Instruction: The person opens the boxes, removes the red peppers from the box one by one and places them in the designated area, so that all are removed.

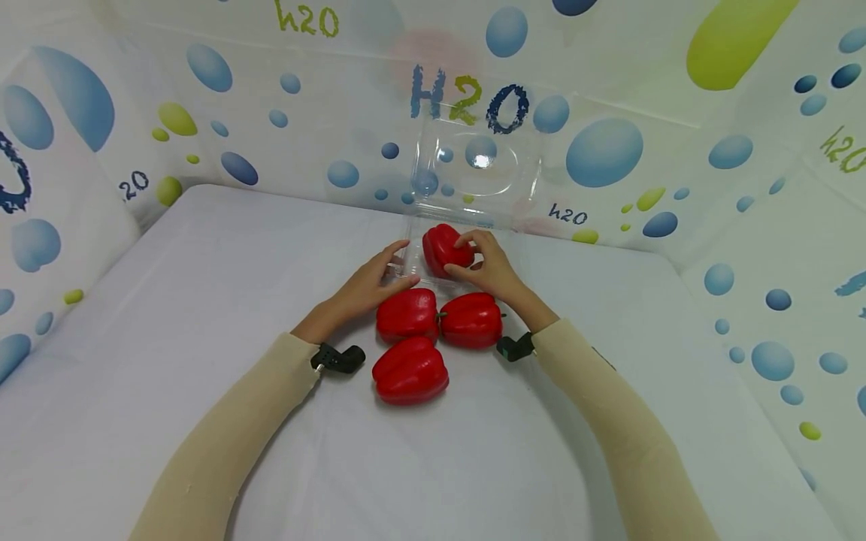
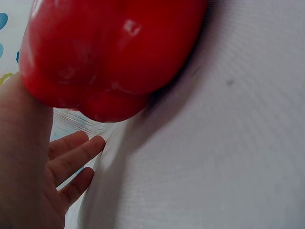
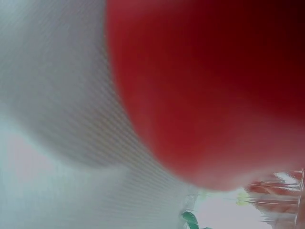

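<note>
The four red peppers, such as the one at frame centre and the lowest one, have a smooth, glossy, plastic-looking skin with bright highlights. The clear container at upper centre is thin transparent plastic, shiny, with a white glint on its raised lid. The white table cover looks matt with a fine woven texture, the printed backdrop has a faint sheen, and the sleeves are matt beige cloth.

Both my arms reach forward, close together. My left hand lies flat with straight fingers. My right hand has its fingers curled, gripping.
</note>
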Motion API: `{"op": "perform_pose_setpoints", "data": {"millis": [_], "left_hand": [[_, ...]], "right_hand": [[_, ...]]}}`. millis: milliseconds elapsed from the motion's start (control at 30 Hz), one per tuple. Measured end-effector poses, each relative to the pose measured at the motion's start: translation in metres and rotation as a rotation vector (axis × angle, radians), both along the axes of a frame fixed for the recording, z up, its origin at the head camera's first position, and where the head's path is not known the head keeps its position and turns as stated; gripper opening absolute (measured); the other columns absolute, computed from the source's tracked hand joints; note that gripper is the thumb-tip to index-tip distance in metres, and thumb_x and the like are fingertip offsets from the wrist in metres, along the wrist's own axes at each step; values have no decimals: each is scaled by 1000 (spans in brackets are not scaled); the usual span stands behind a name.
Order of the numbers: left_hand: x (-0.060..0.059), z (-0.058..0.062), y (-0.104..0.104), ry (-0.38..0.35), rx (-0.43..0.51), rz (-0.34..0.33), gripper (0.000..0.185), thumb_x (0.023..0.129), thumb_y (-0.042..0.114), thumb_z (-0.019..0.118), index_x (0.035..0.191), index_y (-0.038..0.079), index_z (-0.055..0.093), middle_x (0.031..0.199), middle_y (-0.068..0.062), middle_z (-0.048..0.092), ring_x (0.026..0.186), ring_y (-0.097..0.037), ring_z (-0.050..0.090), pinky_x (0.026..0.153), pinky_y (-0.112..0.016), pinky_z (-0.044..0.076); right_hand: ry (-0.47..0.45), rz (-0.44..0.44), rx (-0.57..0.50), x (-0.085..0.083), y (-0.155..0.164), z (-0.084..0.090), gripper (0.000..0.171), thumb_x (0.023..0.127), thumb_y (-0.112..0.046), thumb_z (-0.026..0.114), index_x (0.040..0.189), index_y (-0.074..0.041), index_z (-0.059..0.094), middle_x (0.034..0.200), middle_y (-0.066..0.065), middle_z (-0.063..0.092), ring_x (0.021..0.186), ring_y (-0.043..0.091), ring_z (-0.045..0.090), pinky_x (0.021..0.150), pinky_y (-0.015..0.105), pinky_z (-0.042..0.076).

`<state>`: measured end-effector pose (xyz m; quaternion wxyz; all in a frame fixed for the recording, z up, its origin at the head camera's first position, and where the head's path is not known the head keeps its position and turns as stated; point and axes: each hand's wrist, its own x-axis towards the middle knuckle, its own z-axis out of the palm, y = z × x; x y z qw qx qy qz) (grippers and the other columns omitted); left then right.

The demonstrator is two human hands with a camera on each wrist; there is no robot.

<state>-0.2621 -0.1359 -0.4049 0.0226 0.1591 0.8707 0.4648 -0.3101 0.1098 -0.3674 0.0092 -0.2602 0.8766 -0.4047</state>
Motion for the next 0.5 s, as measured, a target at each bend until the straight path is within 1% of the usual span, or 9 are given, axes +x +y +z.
{"op": "perform_pose_setpoints", "data": {"millis": [233, 500], "left_hand": [[0, 0, 0, -5, 2, 1, 77, 92, 40, 63, 155, 22, 23, 140, -16, 47, 127, -35, 50, 104, -54, 43], [-1, -1, 0, 6, -1, 1, 77, 92, 40, 64, 154, 20, 23, 139, -16, 48, 126, -35, 50, 103, -54, 44]], "right_hand": [[2, -9, -53, 0, 2, -2, 47, 82, -10, 77, 120, -5, 49, 135, 16, 44, 118, 32, 49, 89, 44, 55], [8, -7, -69, -1, 4, -2, 47, 81, -9, 77, 119, -4, 50, 134, 17, 45, 119, 32, 48, 91, 44, 54]]}}
